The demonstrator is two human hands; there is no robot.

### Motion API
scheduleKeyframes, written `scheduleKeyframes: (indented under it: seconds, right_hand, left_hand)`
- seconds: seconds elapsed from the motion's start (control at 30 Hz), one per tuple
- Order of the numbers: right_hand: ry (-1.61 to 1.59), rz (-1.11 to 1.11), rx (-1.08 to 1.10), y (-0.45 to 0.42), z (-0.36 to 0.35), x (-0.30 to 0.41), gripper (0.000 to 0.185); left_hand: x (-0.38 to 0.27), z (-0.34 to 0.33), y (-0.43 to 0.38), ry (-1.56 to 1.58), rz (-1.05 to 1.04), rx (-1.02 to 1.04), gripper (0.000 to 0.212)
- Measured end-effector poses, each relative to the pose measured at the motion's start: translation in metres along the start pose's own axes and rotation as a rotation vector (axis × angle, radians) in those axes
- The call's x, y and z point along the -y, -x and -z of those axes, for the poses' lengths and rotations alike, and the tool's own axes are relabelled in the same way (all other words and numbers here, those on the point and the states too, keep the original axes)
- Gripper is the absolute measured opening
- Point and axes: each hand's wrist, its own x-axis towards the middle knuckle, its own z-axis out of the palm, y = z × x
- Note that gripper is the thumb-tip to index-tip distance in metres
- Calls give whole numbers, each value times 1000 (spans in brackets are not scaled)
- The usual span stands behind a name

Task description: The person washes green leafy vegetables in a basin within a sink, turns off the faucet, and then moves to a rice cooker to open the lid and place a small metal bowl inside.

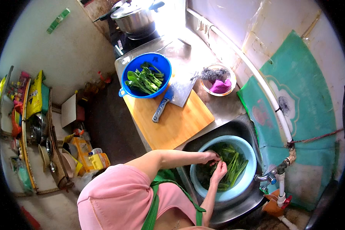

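Note:
My left hand (211, 157) and my right hand (219, 172) are close together over a light-blue plastic basin (194, 181). Both pinch a leafy green stem (220, 158) between their fingertips; part of it is hidden by the fingers. More long-stalked leafy greens (235, 169) lie in the basin, on its right side, apparently in water. The basin stands inside a dark metal sink (244, 126). A chrome tap (266, 177) is just right of its rim.
A wooden cutting board (172, 129) holds a cleaver (178, 93) and a blue colander (168, 61) with cut greens (146, 79). Beyond are a bowl (233, 83) with a scouring pad (215, 74) and purple cloth (220, 85), and a lidded steel pot (136, 24) on the stove.

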Motion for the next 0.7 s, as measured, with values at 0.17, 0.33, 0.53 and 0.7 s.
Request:
scheduleKeyframes:
  seconds: [0.17,0.33,0.53,0.7]
  right_hand:
    - [-359,-285,-84,-5,-6,17,23]
    - [-326,-557,54,-4,-4,28,19]
    - [381,-172,17,12,-1,9,22]
    - [717,-22,25,41,16,21,10]
  left_hand:
    - [-8,-11,-7,-65,-76,78,10]
    - [-20,-1,13,-100,-42,-8,17]
    - [-6,-10,9,-6,-37,-243,8]
    - [-17,-20,27,73,-197,-260,8]
